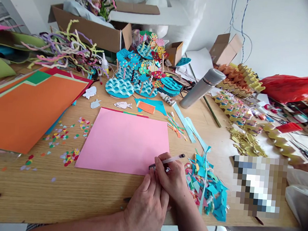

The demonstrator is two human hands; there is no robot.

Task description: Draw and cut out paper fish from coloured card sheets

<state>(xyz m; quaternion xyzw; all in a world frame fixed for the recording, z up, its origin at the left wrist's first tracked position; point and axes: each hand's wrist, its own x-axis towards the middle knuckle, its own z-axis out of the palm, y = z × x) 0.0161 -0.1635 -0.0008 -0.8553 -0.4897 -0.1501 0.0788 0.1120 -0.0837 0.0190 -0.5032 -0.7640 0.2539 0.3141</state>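
Note:
A pink sheet (pixel 127 142) lies flat on the table, with red and green edges of other sheets showing behind it. My right hand (pixel 174 176) is closed round a pen (pixel 173 159), whose tip is at the sheet's lower right corner. Beside and partly under it, my left hand (pixel 148 205) rests at the sheet's front edge, fingertips on a small white piece by the corner. Most of that piece is hidden by my fingers, and whether the left fingers pinch it is unclear.
Orange sheets (pixel 36 108) lie at the left, near confetti pieces (pixel 71 156). Blue paper scraps (pixel 217 193) are heaped to the right. Behind stand a grey bottle (pixel 202 89), paper fish decorations (pixel 146 82) and a cardboard box (pixel 88 30).

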